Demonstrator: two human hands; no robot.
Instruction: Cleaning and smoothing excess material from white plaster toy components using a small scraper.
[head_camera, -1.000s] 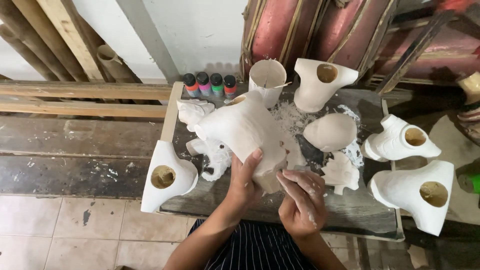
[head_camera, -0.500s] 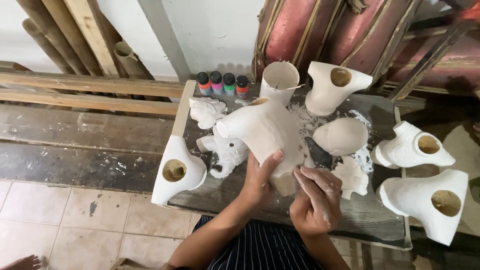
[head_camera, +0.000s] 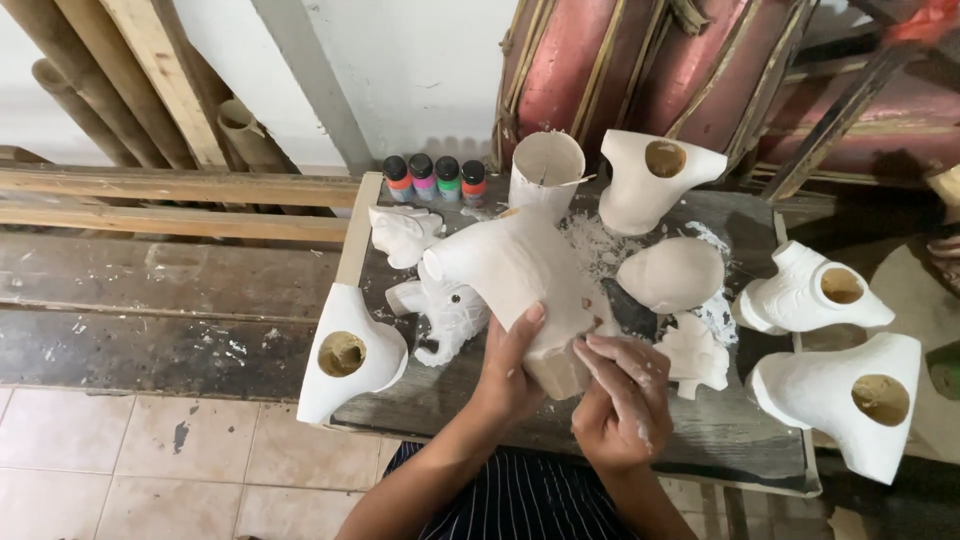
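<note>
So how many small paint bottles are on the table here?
4, standing in a row at the table's back edge, left of the white cup: orange, pink, green and red. Others could be hidden behind the plaster figures.

White casts (head_camera: 845, 395) on dusty table (head_camera: 720, 440)

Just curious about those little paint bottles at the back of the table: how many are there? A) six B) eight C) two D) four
D: four small bottles stand in a row at the table's far edge, with orange, pink, green and red bodies and dark caps.
</note>
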